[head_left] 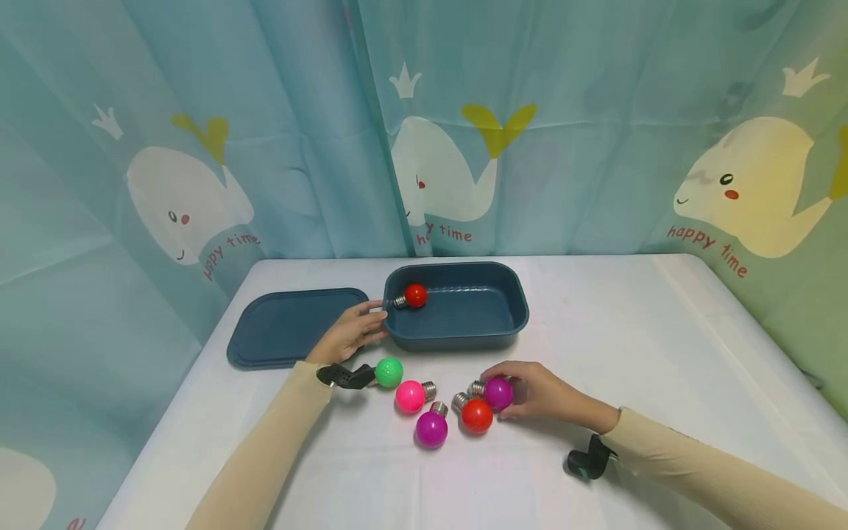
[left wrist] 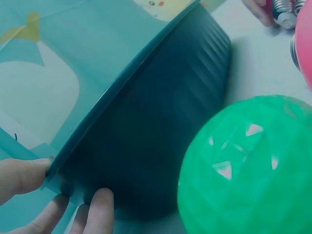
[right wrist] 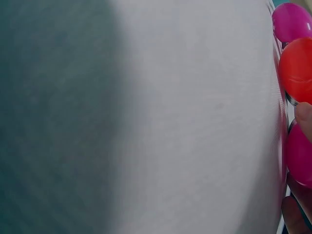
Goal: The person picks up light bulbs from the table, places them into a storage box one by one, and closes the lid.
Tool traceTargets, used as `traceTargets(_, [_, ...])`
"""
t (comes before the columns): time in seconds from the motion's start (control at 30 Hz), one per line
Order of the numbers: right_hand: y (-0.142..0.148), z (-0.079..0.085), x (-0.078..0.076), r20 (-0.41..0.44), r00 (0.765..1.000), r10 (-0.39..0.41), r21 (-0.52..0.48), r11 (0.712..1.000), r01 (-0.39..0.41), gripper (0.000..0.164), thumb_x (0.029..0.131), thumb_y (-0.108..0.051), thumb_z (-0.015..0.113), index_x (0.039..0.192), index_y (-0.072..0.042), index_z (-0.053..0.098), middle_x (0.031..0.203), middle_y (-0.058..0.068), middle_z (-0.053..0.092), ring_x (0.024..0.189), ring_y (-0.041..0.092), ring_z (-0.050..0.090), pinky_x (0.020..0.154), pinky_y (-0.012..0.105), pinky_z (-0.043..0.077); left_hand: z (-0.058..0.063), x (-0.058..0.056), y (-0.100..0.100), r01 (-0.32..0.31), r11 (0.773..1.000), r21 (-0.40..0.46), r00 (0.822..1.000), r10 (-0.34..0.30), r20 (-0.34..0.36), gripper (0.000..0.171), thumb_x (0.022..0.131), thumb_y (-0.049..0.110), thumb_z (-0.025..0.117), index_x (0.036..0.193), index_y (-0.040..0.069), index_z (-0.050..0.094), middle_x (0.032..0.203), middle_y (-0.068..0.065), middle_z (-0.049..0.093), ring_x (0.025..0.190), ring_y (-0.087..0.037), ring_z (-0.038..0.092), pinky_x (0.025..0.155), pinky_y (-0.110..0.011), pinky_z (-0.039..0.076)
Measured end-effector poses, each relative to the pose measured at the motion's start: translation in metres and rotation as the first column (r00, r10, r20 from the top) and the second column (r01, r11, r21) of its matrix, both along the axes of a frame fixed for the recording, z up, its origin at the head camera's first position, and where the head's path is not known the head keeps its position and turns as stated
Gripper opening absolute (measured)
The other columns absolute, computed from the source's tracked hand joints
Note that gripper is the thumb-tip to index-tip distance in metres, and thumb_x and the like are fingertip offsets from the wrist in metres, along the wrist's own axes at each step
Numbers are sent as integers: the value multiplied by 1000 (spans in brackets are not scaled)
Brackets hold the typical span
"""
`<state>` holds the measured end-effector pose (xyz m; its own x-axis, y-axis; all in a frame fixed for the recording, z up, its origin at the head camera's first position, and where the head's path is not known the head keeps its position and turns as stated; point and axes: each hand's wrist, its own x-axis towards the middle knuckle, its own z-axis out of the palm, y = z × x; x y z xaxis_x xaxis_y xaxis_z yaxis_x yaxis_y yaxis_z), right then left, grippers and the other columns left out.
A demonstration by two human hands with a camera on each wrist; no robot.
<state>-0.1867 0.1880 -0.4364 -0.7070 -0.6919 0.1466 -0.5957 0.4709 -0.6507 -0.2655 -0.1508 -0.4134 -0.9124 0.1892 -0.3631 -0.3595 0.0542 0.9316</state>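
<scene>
With its fingertips, my left hand [head_left: 351, 331] touches the left end of a dark blue rectangular box [head_left: 467, 342]; the left wrist view shows its thumb at the rim and other fingers against the outer wall. A red light bulb [head_left: 416, 296] lies inside the box at its left end. My right hand [head_left: 539, 394] holds a purple light bulb [head_left: 498, 394] between thumb and fingers, low over the table. Right beside that lies another red bulb [head_left: 477, 417]. A second purple bulb [head_left: 431, 430], a pink bulb [head_left: 410, 397] and a faceted green bulb [head_left: 389, 372] lie farther left.
A flat dark blue lid [head_left: 291, 327] lies left of the box, partly behind my left hand. White cloth covers the table [head_left: 629, 331]. A teal curtain [head_left: 318, 184] with printed whales hangs behind its back edge. Small black cameras [head_left: 351, 376] sit on both wrists.
</scene>
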Motion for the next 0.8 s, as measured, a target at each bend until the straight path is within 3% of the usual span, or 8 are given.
traceTargets(0.8, [6,-2,-8,9,999,-46,-34,998,46,52,70,-11,81,118,-2,61,112,11,67,99,22,62,82,26,57,3,2,2,-6,1000,-13,1000,7,5,53,98,10,46,148,4,26,145,-22,37,132,-35,41,108,-42,40])
